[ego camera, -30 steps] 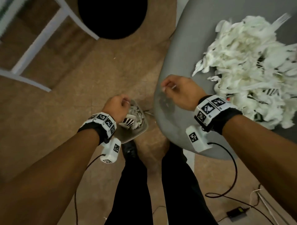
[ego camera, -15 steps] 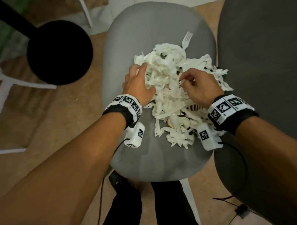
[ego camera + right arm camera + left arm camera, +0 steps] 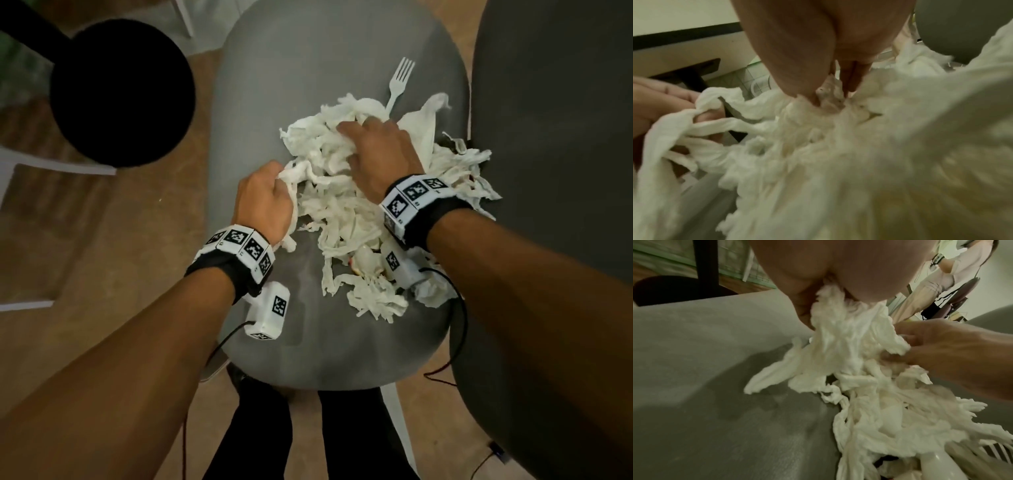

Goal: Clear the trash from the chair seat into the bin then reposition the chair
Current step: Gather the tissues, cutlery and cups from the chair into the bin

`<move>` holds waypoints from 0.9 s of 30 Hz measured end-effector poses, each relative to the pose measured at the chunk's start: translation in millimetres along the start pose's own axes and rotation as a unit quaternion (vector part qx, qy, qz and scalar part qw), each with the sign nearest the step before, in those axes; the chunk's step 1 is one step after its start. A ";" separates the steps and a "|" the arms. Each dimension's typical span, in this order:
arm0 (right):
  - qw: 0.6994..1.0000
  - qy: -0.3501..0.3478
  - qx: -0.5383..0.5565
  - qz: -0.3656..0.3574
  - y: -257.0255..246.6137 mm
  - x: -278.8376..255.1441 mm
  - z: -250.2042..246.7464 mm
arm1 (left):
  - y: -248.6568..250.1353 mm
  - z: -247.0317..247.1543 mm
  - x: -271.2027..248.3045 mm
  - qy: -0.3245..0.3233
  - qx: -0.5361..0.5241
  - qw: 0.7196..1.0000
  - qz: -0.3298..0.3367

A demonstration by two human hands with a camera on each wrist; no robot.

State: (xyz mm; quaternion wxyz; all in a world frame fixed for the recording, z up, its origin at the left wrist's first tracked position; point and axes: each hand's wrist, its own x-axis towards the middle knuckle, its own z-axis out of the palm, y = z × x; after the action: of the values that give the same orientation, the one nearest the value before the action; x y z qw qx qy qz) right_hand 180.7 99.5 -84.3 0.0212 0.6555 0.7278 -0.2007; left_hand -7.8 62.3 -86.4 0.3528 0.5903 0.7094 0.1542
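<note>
A loose heap of shredded white paper trash (image 3: 346, 212) lies on the right half of the grey chair seat (image 3: 274, 96), with a white plastic fork (image 3: 397, 82) poking out at its far edge, tines pointing away, and a small rounded whitish item, too buried to identify, near the front of the heap. The left hand (image 3: 263, 202) has its fingers curled into the heap's left edge, pinching a bunch of strips; the left wrist view shows the strips trailing from that hand down to the seat. The right hand (image 3: 376, 150) is buried in the top of the heap, its fingertips (image 3: 851, 78) closing on a wad, the other fingers hidden by paper. The bin is not in view. Beside the chair stand a dark round stool (image 3: 120, 92) on the left and a second grey seat (image 3: 555, 137) on the right. The likely trouble is shedding: the strips are tangled and only partly gripped, so a lift may trail loose pieces onto the floor, or drag the fork off the seat edge.
</note>
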 end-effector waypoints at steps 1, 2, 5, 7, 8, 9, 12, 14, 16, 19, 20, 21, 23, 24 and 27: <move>0.999 0.023 0.023 -0.001 0.6 -0.2 -3.5 | 1.7 1.5 -0.1 0.002 -0.004 1.000 -0.005; 0.997 0.040 0.060 0.000 1.1 -0.7 -6.7 | 3.5 4.8 -0.8 -0.003 -0.003 1.000 -0.012; 0.983 0.054 0.174 0.036 1.4 -5.4 -12.4 | 3.1 23.2 -2.1 -0.059 0.011 0.998 -0.027; 0.974 0.065 0.207 0.062 4.2 -10.4 -14.4 | 0.3 33.7 -2.8 -0.092 0.025 0.995 -0.023; 0.976 0.060 0.198 0.064 6.6 -12.8 -14.5 | -0.9 36.9 -3.8 -0.099 0.039 0.994 -0.012; 0.983 0.042 0.170 0.058 10.0 -15.3 -13.9 | -3.3 38.4 -4.2 -0.099 0.047 0.994 0.007; 0.996 -0.039 0.073 0.038 19.7 -23.8 -8.5 | -4.4 32.9 -11.3 -0.043 0.018 0.999 0.012; 0.996 -0.051 0.066 0.043 21.9 -31.5 -3.8 | -4.4 24.7 -16.5 -0.004 -0.004 1.000 -0.003; 0.994 -0.043 0.094 0.041 18.7 -39.9 -1.6 | -5.3 16.2 -20.2 0.013 -0.023 1.000 -0.010; 0.996 -0.038 0.073 0.023 13.3 -49.7 -2.0 | -10.1 7.7 -23.7 0.031 -0.044 0.998 -0.016; 0.998 -0.051 0.037 0.019 11.9 -52.5 -2.7 | -11.7 6.6 -25.3 0.031 -0.050 0.998 -0.018; 0.998 -0.066 0.003 0.016 10.2 -54.9 -2.8 | -12.8 6.6 -27.5 0.027 -0.050 0.998 -0.016; 0.998 -0.065 -0.010 -0.006 7.5 -58.1 -0.3 | -14.2 7.7 -33.2 0.019 -0.044 0.999 -0.014; 0.998 -0.061 0.005 -0.014 5.4 -60.0 -0.9 | -14.6 7.8 -37.2 0.017 -0.046 0.999 -0.019; 0.998 -0.052 0.034 0.014 -3.2 -63.8 -4.2 | -20.3 7.3 -51.8 0.002 -0.040 0.999 0.013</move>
State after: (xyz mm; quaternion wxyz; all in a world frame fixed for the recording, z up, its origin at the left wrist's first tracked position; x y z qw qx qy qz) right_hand 187.5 40.4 -60.8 0.0399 0.6548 0.7090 -0.2588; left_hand -14.9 6.6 -88.0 0.3731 0.5844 0.6956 0.1884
